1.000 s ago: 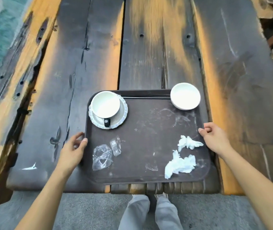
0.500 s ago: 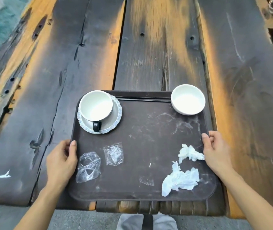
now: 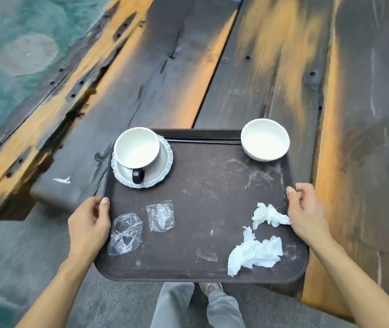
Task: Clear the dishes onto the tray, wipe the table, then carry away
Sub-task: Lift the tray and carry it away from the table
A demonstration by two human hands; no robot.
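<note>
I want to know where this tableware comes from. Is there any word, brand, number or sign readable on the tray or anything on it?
None can be read.
Cup, saucer and bowl: plain white, no marking visible.
Tray: only smears, no print.
Clear wrappers: no legible text.

1 view only: head-worn wide-angle cam, looks forward and down from above. Close range: tray fills centre, left hand and right hand at its side edges, table beyond, person's legs at bottom edge. No 2nd view, so no overlap.
</note>
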